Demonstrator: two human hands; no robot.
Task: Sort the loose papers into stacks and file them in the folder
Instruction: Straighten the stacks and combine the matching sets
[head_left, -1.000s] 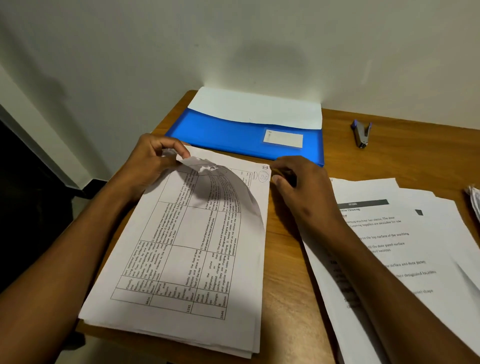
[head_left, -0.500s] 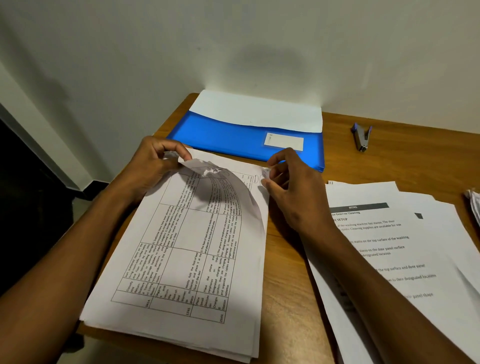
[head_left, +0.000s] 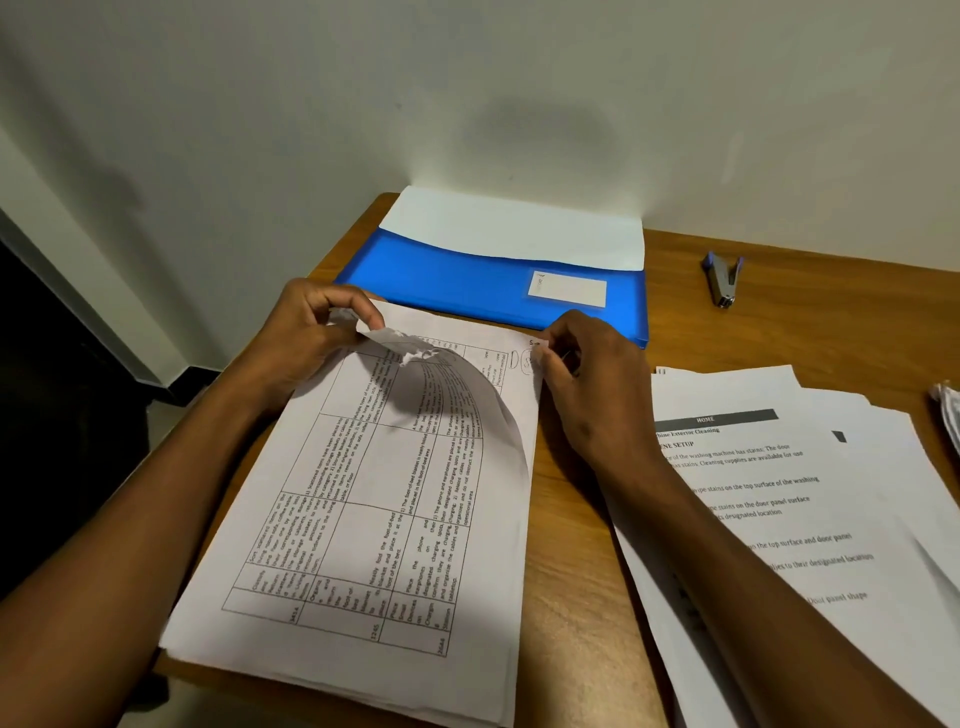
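Plain pale wall backs a wooden tabletop (head_left: 587, 519) set into a corner, with a dark gap falling away at far left.

Left hand (head_left: 306, 332): grip closed, thumb and fingers pinching the crumpled far-left corner of the top sheet (head_left: 374, 499), which is lifted and bowed over the stack (head_left: 498, 691) beneath it. The stack lies nearest the tabletop's front-left edge, long axis running away from the person toward the folder.

Blue folder (head_left: 467, 280): flat against the wall directly beyond the stack, a white sheet protruding from its far side, long axis crosswise.

Right hand (head_left: 582, 374): fingers curled at the far-right corner of the stack; it appears to pinch that corner, though the contact is partly hidden.

Second stack of papers (head_left: 831, 499): fanned loosely at right, under the right forearm, unsquared. A small stapler (head_left: 723, 278) lies beyond it, well apart.

Assessment: both hands sit at the stack's far end, so the folder lies straight ahead, about equally near to both hands.
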